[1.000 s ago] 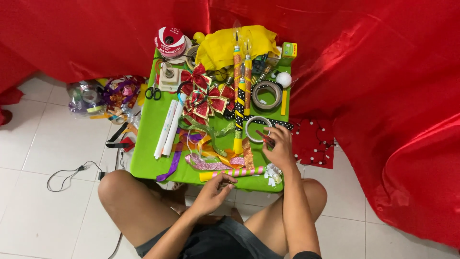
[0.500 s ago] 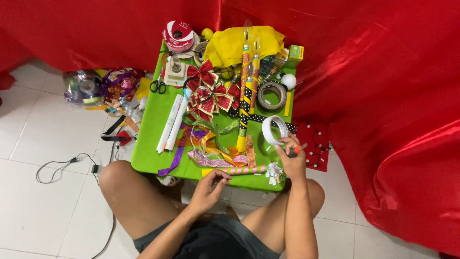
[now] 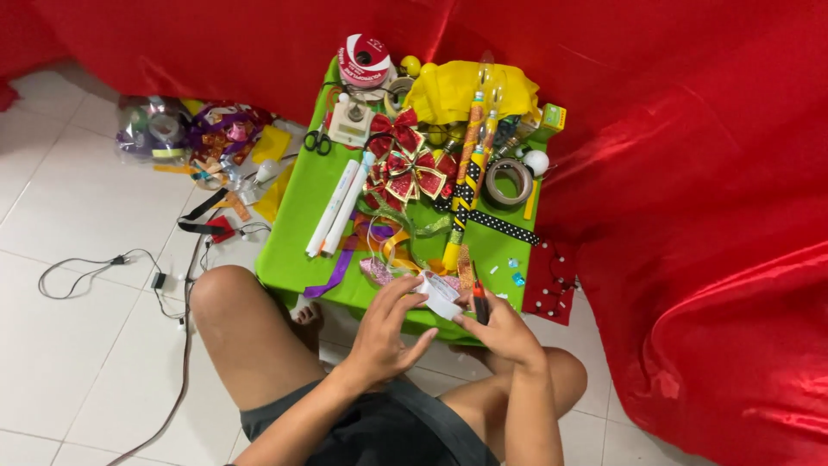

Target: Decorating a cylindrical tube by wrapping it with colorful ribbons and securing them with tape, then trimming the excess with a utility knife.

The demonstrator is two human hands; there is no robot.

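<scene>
Holding a white roll of tape (image 3: pixel 440 296) between both hands, I sit with my bare knees up at the near edge of a low green table (image 3: pixel 297 233). My left hand (image 3: pixel 388 332) curls around the roll's left side, fingers bent and thumb reaching over its top. My right hand (image 3: pixel 500 332) grips the roll from the right and also pinches small red-handled scissors (image 3: pixel 479 304), their handles sticking up beside the roll. Both forearms come up from the bottom of the view and meet over the table's near edge.

Just beyond the roll lies a tangle of loose ribbons (image 3: pixel 392 246) in orange, green and purple. Two white tubes (image 3: pixel 339 207) lie side by side to the left of them, running near to far. Red and gold bows (image 3: pixel 405 168) sit in the middle of the table. To their right, long patterned wrapping rolls (image 3: pixel 467 173) stretch toward the far edge, next to a wide grey tape ring (image 3: pixel 508 179) and a black ribbon with white dots (image 3: pixel 502 226). At the far edge sit a round red and white spool (image 3: pixel 364 59) and a crumpled yellow cloth (image 3: pixel 457 86). A small green box (image 3: pixel 553 116) stands at the far right corner. Red fabric (image 3: pixel 690 173) drapes behind and to the right. On the white tiled floor (image 3: pixel 69 207) to the left lie a heap of shiny ribbons (image 3: pixel 207 138) and a thin black cable (image 3: pixel 95 272).
</scene>
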